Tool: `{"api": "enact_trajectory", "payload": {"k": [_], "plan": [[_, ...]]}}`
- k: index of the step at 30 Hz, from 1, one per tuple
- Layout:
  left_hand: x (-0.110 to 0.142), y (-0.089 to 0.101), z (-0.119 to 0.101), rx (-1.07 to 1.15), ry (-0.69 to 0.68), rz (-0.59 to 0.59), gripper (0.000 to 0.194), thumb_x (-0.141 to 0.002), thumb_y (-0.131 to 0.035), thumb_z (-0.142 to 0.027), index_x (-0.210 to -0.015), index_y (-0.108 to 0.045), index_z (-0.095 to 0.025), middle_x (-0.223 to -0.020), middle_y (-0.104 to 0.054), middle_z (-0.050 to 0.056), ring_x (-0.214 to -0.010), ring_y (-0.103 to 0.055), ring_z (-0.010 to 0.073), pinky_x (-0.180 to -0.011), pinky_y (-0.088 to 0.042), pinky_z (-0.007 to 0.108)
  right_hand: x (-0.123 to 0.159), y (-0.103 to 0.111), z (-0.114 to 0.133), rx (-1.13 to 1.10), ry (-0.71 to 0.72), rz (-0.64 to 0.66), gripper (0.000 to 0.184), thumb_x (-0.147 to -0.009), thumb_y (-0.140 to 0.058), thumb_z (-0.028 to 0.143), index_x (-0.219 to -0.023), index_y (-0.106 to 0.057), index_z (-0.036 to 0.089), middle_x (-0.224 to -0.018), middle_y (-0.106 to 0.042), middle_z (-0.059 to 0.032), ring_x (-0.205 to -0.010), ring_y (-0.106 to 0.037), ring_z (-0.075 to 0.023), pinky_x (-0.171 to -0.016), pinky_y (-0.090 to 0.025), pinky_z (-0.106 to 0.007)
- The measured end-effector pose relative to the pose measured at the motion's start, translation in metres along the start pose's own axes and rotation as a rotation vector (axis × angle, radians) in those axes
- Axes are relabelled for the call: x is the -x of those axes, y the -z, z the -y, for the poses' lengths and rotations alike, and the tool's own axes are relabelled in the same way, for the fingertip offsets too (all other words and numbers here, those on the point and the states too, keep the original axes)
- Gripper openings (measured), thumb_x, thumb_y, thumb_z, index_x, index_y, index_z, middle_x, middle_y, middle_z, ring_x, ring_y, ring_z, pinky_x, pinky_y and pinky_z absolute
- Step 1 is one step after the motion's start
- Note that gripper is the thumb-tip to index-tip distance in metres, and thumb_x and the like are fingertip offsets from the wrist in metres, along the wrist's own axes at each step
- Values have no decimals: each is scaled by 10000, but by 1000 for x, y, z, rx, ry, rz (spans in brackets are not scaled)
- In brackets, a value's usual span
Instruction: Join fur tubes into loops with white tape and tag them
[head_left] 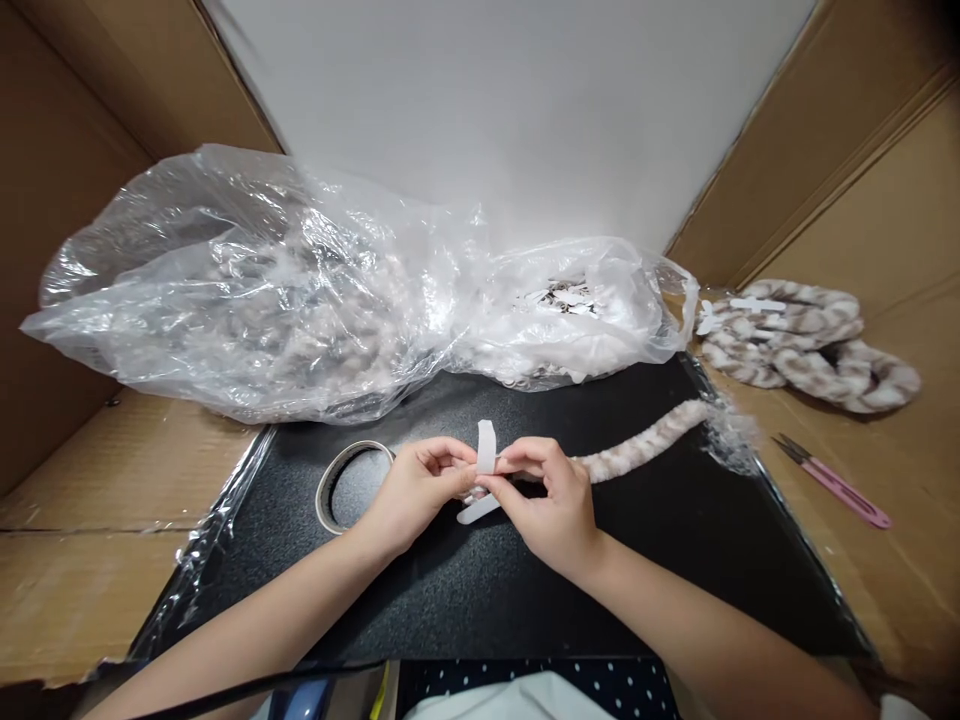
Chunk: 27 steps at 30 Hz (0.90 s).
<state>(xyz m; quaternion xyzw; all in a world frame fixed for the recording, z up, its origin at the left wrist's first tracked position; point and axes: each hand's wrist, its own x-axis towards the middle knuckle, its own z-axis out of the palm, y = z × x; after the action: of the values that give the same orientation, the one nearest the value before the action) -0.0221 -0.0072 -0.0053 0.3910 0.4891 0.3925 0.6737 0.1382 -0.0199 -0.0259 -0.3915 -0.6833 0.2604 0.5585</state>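
Note:
My left hand [416, 485] and my right hand [551, 500] meet over the black mat [675, 540], both pinched on a short white strip [486, 448] that stands up between the fingertips. A second white strip [476, 512] sticks out below them. A fuzzy beige-and-white cord [645, 440] runs from my right hand toward the right rear of the mat. A roll of tape [352, 485] lies flat just left of my left hand.
Two clear plastic bags [247, 290] with fluffy material fill the back. Finished fuzzy loops [802, 345] with white tabs lie on cardboard at the right. Pink thread snips [832, 480] lie right of the mat. Cardboard walls [67, 200] enclose both sides.

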Motion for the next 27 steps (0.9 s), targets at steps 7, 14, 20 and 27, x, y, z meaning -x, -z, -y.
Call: {"api": "enact_trajectory", "payload": {"k": [7,14,20,27], "plan": [[-1,7,5,155,231,54,308,-483,-907,-234,-657,-687,-107,-626,-711,28,-566,-614,95,-574,-456,177,-2,1,4,85,115,-8,266,-781,-737,162,-933,-536,248,-767,-712,22,-675,-727,-146,-603,-585,-228],[-1,6,1,231,272,134,295,-518,-904,-232,-742,-760,-108,-646,-712,27,-612,-609,84,-649,-463,183,1,-2,0,0,-17,-47,291,-782,-735,176,-958,-513,246,-776,-710,22,-685,-729,-140,-635,-597,-225],[0,6,1,187,258,106,328,-530,-897,-212,-825,-781,-130,-746,-750,44,-689,-631,93,-694,-467,171,0,-4,-2,-100,-191,-64,330,-749,-749,155,-946,-500,247,-756,-713,25,-680,-729,-143,-631,-593,-220],[0,1,2,71,142,-20,216,-547,-867,-256,-626,-706,-137,-556,-683,-1,-535,-581,81,-551,-426,167,1,-6,0,-116,-190,-37,332,-750,-738,138,-946,-493,249,-742,-704,41,-659,-724,-138,-618,-580,-218]]}}
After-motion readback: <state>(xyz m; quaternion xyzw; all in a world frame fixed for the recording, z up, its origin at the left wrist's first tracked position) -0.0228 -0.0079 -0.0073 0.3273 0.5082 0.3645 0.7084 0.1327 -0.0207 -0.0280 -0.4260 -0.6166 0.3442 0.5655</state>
